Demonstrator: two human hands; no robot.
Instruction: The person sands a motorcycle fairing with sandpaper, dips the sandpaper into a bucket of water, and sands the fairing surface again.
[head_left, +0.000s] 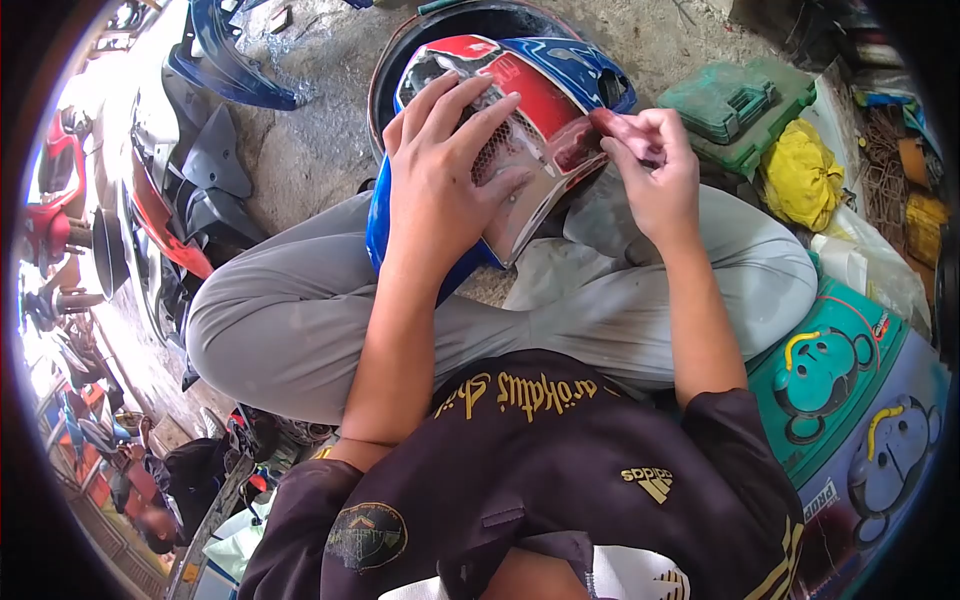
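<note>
Partly hidden, the painted panel [545,105] lay beneath the left hand [440,175], whose spread fingers covered some of its mesh [503,150]. At the panel's edge, the right hand [660,175] pinched a reddish scrap [620,127] between thumb and bent fingers; those fingers obscured it, so its material was hard to tell. Beyond the left fingertips, the panel blocked much of a dark basin [390,65], cut off above. Right of the right fingers sat a green case [740,110], its contents unseen.

Glossy red, blue and silver panel [535,100] — tilted, partly over a dark basin [387,72] — folded reddish piece [620,130] against it.
</note>
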